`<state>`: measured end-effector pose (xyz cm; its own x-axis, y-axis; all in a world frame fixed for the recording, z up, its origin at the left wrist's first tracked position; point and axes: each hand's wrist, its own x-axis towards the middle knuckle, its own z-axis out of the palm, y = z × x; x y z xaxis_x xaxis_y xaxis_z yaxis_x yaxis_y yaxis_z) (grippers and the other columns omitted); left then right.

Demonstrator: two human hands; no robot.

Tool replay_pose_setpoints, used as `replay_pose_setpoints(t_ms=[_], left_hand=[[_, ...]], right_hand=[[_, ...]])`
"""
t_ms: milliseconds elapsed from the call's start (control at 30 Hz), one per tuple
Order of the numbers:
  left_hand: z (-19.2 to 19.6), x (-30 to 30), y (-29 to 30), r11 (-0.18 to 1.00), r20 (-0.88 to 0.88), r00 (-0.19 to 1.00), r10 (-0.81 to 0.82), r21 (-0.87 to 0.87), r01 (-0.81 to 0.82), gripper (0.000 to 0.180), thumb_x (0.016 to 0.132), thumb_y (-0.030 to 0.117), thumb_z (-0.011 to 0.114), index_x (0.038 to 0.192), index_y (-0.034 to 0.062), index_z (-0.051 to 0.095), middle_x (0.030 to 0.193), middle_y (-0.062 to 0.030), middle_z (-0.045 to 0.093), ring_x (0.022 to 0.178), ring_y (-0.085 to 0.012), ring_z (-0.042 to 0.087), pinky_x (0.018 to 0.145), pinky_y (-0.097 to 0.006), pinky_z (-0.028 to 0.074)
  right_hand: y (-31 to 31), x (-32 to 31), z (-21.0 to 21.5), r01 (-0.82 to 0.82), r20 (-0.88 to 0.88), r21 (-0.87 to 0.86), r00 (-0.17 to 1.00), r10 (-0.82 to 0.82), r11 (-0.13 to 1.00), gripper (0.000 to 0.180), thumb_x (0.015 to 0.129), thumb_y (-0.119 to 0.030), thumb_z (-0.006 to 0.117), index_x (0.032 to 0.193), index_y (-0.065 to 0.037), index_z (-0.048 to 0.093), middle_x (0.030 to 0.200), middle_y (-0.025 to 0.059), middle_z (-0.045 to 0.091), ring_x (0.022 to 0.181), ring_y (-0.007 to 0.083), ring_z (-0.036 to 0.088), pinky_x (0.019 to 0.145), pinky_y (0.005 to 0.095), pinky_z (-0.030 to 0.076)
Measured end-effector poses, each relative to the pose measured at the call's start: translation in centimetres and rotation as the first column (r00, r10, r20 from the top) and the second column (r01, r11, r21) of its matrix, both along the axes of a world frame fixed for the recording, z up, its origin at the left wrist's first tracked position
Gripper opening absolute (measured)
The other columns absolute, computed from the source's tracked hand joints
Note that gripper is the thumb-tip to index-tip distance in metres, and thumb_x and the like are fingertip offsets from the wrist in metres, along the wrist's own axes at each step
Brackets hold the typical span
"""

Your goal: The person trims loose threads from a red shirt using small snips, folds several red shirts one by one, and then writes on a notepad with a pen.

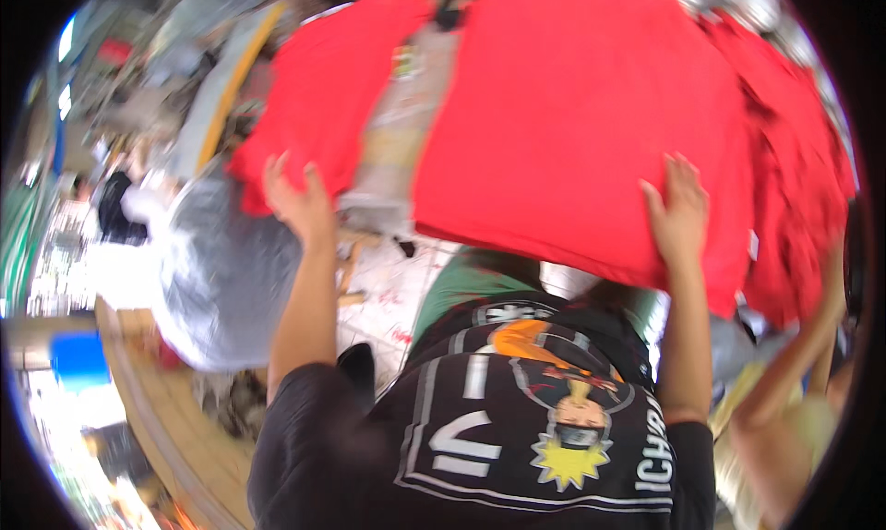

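A wide red garment, likely a shirt, lies spread over the work surface before me, its lower edge hanging at my lap. My right hand rests flat on its near right part, fingers extended. To the left lies a narrower red cloth piece. My left hand is at the near end of that piece, its fingers apart and nothing gripped; whether it touches the cloth is blurred. More rumpled red fabric lies on the right, beside the large garment.
A big clear plastic bag bulges at the left. Behind it runs a grey board with a yellow edge. Red scraps dot the tiled floor. Another person's bare arm reaches toward the rumpled fabric. A curved wooden edge stands lower left.
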<state>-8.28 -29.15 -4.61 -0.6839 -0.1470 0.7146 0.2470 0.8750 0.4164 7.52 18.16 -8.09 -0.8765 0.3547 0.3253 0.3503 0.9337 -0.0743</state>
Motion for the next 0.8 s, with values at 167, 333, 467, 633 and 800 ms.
replay_pose_setpoints(t_ms=[167,333,467,633,800], left_hand=[[-2.0,-1.6,-5.0,0.833,0.453,0.824,0.340,0.261,-0.488,0.066,0.072,0.044,0.071,0.115,-0.0036,0.052,0.121,-0.0224,0.050,0.119,-0.0342,0.043,0.101,-0.044,0.031],[-8.5,-1.2,-9.7,0.773,0.568,0.820,0.069,0.489,-0.404,0.044,0.077,0.025,0.072,0.107,-0.0028,0.056,0.096,-0.0147,0.061,0.084,-0.0225,0.061,0.072,-0.032,0.049],[-4.2,-0.7,-7.0,0.462,0.632,0.750,-0.196,0.734,-0.498,0.029,0.076,0.021,0.072,0.096,0.0052,0.058,0.087,-0.0089,0.064,0.066,-0.0168,0.062,0.051,-0.028,0.048],[7.7,-6.6,-5.7,0.329,-0.045,0.828,-0.560,0.905,0.272,0.027,0.078,0.013,0.063,0.103,0.0040,0.059,0.106,-0.0073,0.059,0.103,-0.0173,0.052,0.091,-0.034,0.041],[29.8,-6.2,7.6,-0.024,-0.254,0.110,-0.961,0.471,0.882,0.035,0.090,0.027,0.049,0.116,0.0029,0.051,0.119,-0.0124,0.055,0.111,-0.0221,0.051,0.096,-0.042,0.040]], right_hand=[[0.2,0.6,0.0,0.013,0.002,-0.008,1.000,-0.013,1.000,0.058,0.089,-0.044,0.050,0.136,-0.012,0.041,0.142,0.0084,0.037,0.134,0.0264,0.030,0.108,0.0455,0.023],[-0.3,-0.2,-0.2,-0.023,0.011,-0.027,1.000,0.024,0.999,0.056,0.089,-0.043,0.051,0.136,-0.012,0.041,0.143,0.0070,0.036,0.134,0.0260,0.028,0.108,0.0456,0.021],[0.2,0.2,-0.4,-0.003,0.006,-0.037,1.000,0.004,0.999,0.056,0.089,-0.042,0.052,0.135,-0.012,0.042,0.143,0.0079,0.035,0.135,0.0259,0.028,0.108,0.0460,0.021],[0.3,-1.1,2.5,-0.083,0.050,-0.373,0.993,0.110,0.924,0.057,0.083,-0.034,0.062,0.132,-0.010,0.044,0.140,0.0156,0.038,0.132,0.0295,0.033,0.106,0.0427,0.026],[-4.0,-4.9,11.0,-0.480,-0.286,-0.497,0.877,0.386,0.723,0.064,0.077,-0.029,0.070,0.131,-0.007,0.044,0.136,0.0200,0.041,0.127,0.0326,0.039,0.103,0.0387,0.034]])
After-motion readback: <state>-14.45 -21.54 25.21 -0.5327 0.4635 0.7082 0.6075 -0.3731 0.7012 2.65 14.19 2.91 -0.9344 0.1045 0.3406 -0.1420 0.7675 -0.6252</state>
